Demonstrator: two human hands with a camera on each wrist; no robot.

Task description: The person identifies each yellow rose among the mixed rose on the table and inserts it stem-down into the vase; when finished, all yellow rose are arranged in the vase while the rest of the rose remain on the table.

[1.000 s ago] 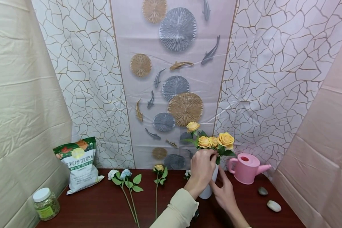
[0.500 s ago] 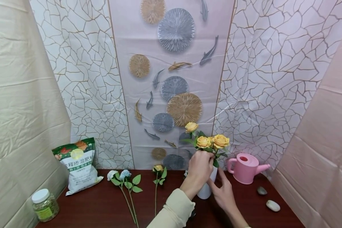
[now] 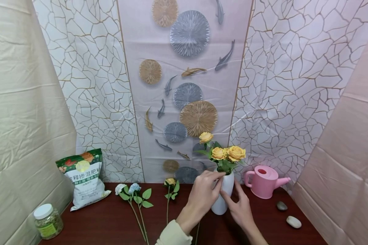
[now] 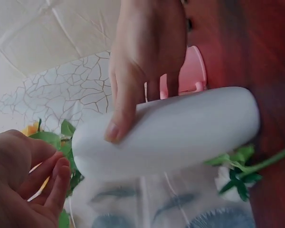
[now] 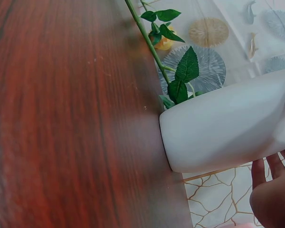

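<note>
A white vase [image 3: 219, 203] stands upright on the dark red table, holding several yellow roses [image 3: 236, 153] with green leaves. My right hand [image 3: 241, 208] holds the vase from its right side; the left wrist view shows the thumb [image 4: 119, 124] along the near wall and the other fingers behind. At the vase mouth is my left hand [image 3: 202, 192], its fingers loosely bent, the fingertips right at the rim and lower leaves [image 4: 66, 137]. No stem shows between those fingers. A white rose [image 4: 235, 184] lies behind the vase, hidden in the head view.
To the left lie a white rose [image 3: 120, 188], a blue rose [image 3: 135, 187] and a yellow rose [image 3: 170, 181]. Farther left are a fertilizer bag [image 3: 87, 183] and a lidded jar [image 3: 49, 223]. A pink watering can [image 3: 264, 183] and two stones [image 3: 293, 222] are on the right.
My left hand has moved from the stems under the blooms down and left to the vase rim. The rightmost yellow rose has shifted left and settled lower. The right hand stays on the vase.
</note>
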